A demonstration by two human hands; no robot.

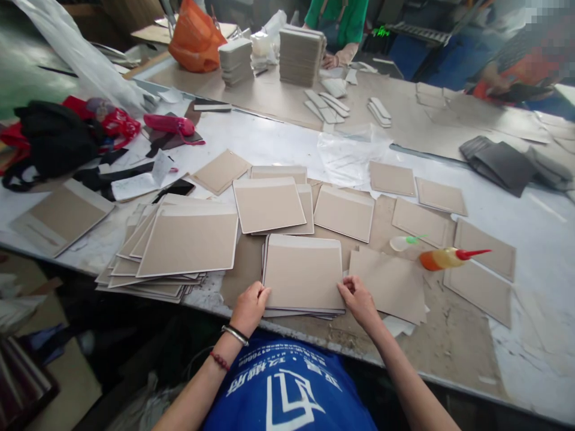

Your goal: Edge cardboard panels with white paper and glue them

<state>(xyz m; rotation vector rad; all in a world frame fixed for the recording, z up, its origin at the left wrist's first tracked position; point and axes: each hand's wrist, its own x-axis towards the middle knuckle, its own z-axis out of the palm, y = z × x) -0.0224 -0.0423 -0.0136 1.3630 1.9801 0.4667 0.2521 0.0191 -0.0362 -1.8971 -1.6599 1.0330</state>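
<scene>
The left hand [250,306] and right hand [359,299] pinched a near panel [303,272] by its left and right edges; it seemed light and stiff, best held there.

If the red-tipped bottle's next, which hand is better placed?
Right, I'd say. The right hand, at the right edge of the top panel, is nearer the bottle; the left hand, at the opposite edge, would likely reach across.
</scene>
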